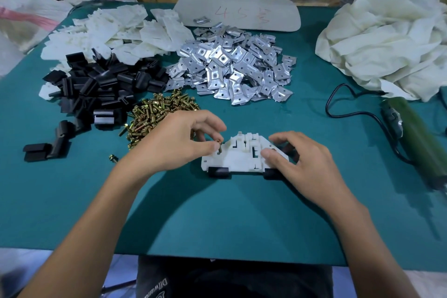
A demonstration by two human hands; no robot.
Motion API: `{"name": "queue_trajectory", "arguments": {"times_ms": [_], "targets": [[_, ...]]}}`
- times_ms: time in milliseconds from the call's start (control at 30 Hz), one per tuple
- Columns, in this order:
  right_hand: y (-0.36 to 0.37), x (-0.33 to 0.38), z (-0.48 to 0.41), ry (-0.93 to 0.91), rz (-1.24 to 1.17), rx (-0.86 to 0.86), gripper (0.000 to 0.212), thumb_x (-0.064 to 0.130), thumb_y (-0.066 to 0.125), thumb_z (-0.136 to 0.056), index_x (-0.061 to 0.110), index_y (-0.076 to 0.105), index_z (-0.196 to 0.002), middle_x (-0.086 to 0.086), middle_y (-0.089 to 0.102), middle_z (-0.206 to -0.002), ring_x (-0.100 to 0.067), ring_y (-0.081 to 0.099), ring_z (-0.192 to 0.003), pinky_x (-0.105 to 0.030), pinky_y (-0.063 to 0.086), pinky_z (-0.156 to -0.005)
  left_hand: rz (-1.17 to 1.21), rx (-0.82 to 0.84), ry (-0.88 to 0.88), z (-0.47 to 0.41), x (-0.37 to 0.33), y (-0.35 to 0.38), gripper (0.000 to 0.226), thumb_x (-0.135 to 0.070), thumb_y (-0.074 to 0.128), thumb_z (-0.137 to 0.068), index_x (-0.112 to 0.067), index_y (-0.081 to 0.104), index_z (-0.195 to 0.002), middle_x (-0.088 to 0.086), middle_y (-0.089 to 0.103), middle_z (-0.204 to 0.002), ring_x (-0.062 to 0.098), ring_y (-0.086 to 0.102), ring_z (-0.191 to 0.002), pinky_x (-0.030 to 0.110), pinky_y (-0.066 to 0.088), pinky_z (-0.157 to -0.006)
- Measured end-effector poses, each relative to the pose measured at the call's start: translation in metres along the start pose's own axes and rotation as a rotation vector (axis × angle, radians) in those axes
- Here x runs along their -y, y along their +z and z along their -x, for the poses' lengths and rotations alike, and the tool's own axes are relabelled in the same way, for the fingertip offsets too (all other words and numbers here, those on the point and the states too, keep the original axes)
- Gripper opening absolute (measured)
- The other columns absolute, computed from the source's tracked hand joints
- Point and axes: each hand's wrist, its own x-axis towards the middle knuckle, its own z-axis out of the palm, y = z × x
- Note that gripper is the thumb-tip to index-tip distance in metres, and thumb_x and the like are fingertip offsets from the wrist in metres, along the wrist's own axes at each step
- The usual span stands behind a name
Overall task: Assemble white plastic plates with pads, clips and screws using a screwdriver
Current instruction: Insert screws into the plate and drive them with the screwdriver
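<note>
One plate [238, 159], two pads [219, 172], one pinched screw [219, 144]

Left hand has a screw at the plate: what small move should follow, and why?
Probably lower the screw into the white plate at its left end: the left hand pinches it tip-down just there, the right hand steadies the plate, and the screwdriver lies untouched at the right.
</note>
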Motion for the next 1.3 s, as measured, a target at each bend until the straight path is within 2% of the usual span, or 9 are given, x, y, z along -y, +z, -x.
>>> {"name": "queue_trajectory", "arguments": {"times_ms": [400, 533, 767, 867, 933, 1000, 1067, 1167, 1300], "targets": [[0.008, -0.013, 0.002, 0.002, -0.169, -0.078, 0.005, 0.049, 0.068, -0.094, 0.046, 0.067, -0.097, 0.029, 0.069, -0.102, -0.001, 0.063, -0.095, -0.013, 0.045, -0.075, -0.128, -0.007, 0.042, 0.003, -0.005, 0.006, 0.027, -0.018, 0.079, -0.083, -0.039, 0.068, -0.096, -0.029, 0.071, -0.090, 0.006, 0.066, -0.083, 0.022, 0.052, -0.078], [0.009, -0.015, 0.002, -0.017, -0.169, -0.086, 0.022, 0.057, 0.060, -0.091, 0.039, 0.071, -0.098, 0.026, 0.071, -0.099, -0.004, 0.065, -0.092, -0.010, 0.043, -0.075, -0.134, 0.003, 0.024, 0.004, -0.001, 0.008, 0.026, -0.017, 0.080, -0.083, -0.038, 0.069, -0.095, -0.028, 0.071, -0.089, 0.005, 0.067, -0.082, 0.019, 0.049, -0.079], [0.010, -0.016, 0.002, -0.015, -0.204, -0.097, 0.019, 0.052, 0.062, -0.092, 0.037, 0.072, -0.098, 0.024, 0.072, -0.097, -0.003, 0.064, -0.087, -0.008, 0.041, -0.072, -0.181, 0.025, 0.045, 0.004, -0.001, 0.011, 0.028, -0.015, 0.079, -0.082, -0.037, 0.071, -0.096, -0.033, 0.069, -0.094, -0.011, 0.062, -0.096, 0.001, 0.035, -0.076], [0.009, -0.016, 0.002, -0.010, -0.223, -0.105, 0.019, 0.053, 0.061, -0.091, 0.038, 0.072, -0.097, 0.024, 0.072, -0.096, -0.002, 0.063, -0.084, -0.008, 0.041, -0.071, -0.178, 0.068, 0.027, 0.002, 0.000, 0.011, 0.034, -0.010, 0.075, -0.083, -0.041, 0.069, -0.095, -0.031, 0.069, -0.097, 0.000, 0.067, -0.089, 0.016, 0.045, -0.077], [0.010, -0.016, 0.002, -0.011, -0.232, -0.108, 0.018, 0.053, 0.061, -0.092, 0.039, 0.071, -0.097, 0.024, 0.072, -0.095, -0.001, 0.063, -0.083, -0.009, 0.042, -0.070, -0.202, 0.112, 0.012, 0.002, 0.001, 0.009, 0.032, -0.018, 0.077, -0.084, -0.043, 0.068, -0.101, -0.035, 0.067, -0.104, 0.002, 0.067, -0.092, 0.025, 0.049, -0.078], [0.010, -0.016, 0.002, -0.013, -0.237, -0.109, 0.017, 0.052, 0.061, -0.091, 0.039, 0.071, -0.097, 0.024, 0.072, -0.095, 0.000, 0.063, -0.081, -0.008, 0.042, -0.069, -0.220, 0.088, 0.014, 0.002, 0.001, 0.008, 0.031, -0.033, 0.082, -0.081, -0.046, 0.068, -0.104, -0.041, 0.062, -0.107, -0.015, 0.056, -0.100, 0.009, 0.040, -0.078], [0.010, -0.015, 0.003, -0.013, -0.239, -0.108, 0.016, 0.052, 0.062, -0.091, 0.039, 0.071, -0.096, 0.025, 0.072, -0.094, 0.002, 0.062, -0.080, -0.008, 0.041, -0.068, -0.209, 0.039, 0.021, 0.001, 0.003, 0.010, 0.029, -0.039, 0.084, -0.078, -0.044, 0.069, -0.103, -0.035, 0.064, -0.103, -0.013, 0.054, -0.102, 0.007, 0.037, -0.078], [0.010, -0.016, 0.002, -0.011, -0.243, -0.108, 0.014, 0.051, 0.062, -0.092, 0.040, 0.071, -0.096, 0.026, 0.072, -0.093, 0.003, 0.061, -0.078, -0.007, 0.041, -0.067, -0.195, -0.015, 0.025, 0.002, 0.003, 0.013, 0.022, -0.030, 0.083, -0.082, -0.037, 0.072, -0.100, -0.024, 0.068, -0.091, -0.003, 0.059, -0.094, 0.008, 0.040, -0.075], [0.009, -0.016, 0.002, -0.006, -0.249, -0.105, 0.009, 0.048, 0.064, -0.093, 0.041, 0.070, -0.096, 0.026, 0.072, -0.094, 0.003, 0.061, -0.078, -0.008, 0.042, -0.067, -0.188, 0.023, 0.030, 0.003, 0.002, 0.013, 0.031, -0.011, 0.079, -0.082, -0.034, 0.073, -0.101, -0.030, 0.068, -0.094, -0.001, 0.061, -0.094, 0.005, 0.040, -0.076]]}}
